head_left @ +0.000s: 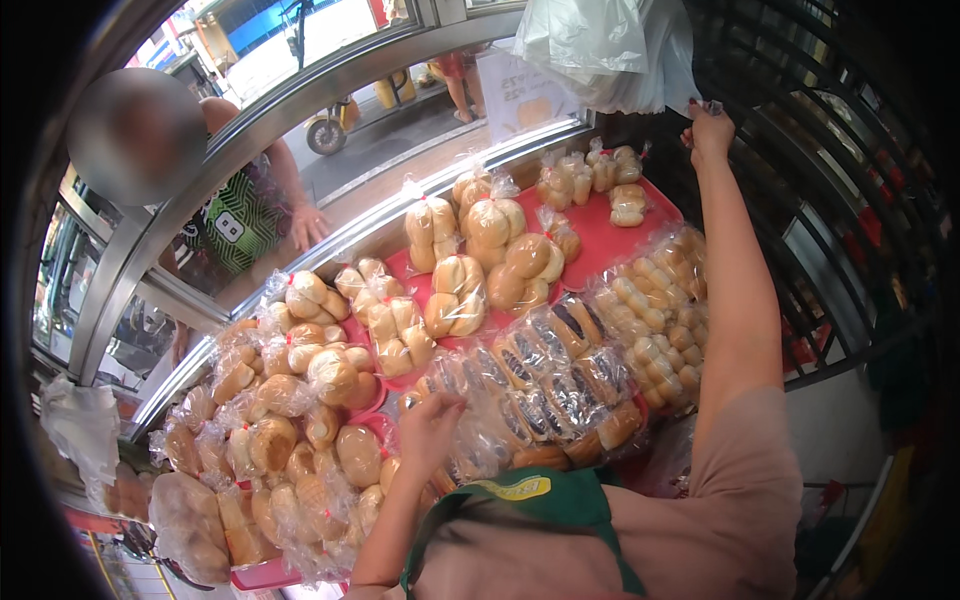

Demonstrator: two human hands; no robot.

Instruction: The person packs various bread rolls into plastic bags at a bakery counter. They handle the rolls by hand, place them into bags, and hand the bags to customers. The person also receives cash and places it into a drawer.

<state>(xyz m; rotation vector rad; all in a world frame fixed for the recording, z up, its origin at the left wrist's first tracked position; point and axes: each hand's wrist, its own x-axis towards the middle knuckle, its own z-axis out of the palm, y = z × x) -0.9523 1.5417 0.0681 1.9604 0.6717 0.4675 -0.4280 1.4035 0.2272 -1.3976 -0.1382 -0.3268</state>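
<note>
My right hand (708, 135) reaches far out to the upper right, its fingers closed on the lower corner of the white plastic bags (610, 60) hanging there. Nearer my body, my left hand (430, 428) is above the bread display with its fingers curled together. Clear plastic lies right beside those fingers, but what they hold, if anything, is hard to make out. Close to it are wrapped buns with a dark filling (530, 365), set in rows. Bagged round buns (275, 440) are heaped to the left of that hand.
Red trays (625, 235) carry bagged bread, including clusters of small rolls (655, 330) at the right. A metal-framed window (350, 190) borders the far side, with a person (240, 215) standing outside it. Dark slats (800, 170) stand at the right. White bags (80, 425) hang at the left.
</note>
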